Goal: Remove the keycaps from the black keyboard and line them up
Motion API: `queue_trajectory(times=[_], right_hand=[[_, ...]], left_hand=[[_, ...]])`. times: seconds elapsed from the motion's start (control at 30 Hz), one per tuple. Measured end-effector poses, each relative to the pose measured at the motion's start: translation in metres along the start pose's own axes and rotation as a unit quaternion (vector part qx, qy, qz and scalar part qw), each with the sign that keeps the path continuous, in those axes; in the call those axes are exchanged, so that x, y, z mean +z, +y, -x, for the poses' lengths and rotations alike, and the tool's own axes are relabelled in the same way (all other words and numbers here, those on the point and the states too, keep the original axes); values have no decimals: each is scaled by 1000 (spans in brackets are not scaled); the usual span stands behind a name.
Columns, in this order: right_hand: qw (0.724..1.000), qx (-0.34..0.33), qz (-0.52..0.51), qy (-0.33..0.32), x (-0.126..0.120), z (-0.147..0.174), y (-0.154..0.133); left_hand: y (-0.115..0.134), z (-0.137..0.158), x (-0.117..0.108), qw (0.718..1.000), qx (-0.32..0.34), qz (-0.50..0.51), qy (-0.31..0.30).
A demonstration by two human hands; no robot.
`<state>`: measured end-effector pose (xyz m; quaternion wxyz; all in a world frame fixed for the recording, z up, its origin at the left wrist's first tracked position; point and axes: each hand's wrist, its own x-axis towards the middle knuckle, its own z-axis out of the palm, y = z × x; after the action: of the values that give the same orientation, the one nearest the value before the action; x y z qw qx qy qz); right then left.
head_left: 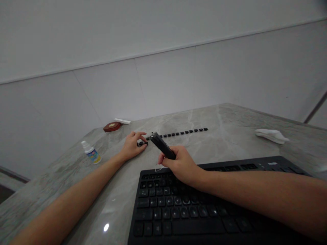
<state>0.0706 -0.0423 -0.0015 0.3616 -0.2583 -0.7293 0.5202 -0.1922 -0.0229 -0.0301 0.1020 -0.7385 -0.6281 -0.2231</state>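
Observation:
My left hand (134,145) is stretched over the table, its thumb and finger curled at a small black keycap (146,143). More keycaps lie close to those fingertips. From there a row of loose black keycaps (182,133) runs to the right. My right hand (180,164) is wrapped round a black pen-shaped tool (162,145), which tilts up and to the left. A thin pale wire loop shows below the fingers of this hand. Under my right wrist lies the black keyboard (153,213); some key places near its upper left edge have no caps.
A white spray bottle (91,152) with a blue and yellow label stands left of my left hand. Farther back are a reddish-brown case (111,127) and a white flat strip (122,121). A crumpled white cloth (271,135) lies at the right. The wall borders the grey marbled table (120,190).

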Motion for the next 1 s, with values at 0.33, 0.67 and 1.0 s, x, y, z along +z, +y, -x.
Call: queue_trajectory(times=[0.33, 0.67, 1.0], right_hand=[[1000, 0, 0, -1, 1, 0, 2], [1000, 2, 5, -2, 0, 0, 2], [1000, 7, 3, -3, 1, -1, 2]], left_hand=[[1, 0, 0, 1000, -3, 2, 18], [1, -1, 0, 1000, 0, 12, 17], [-2, -2, 3, 1000, 1, 9, 18]])
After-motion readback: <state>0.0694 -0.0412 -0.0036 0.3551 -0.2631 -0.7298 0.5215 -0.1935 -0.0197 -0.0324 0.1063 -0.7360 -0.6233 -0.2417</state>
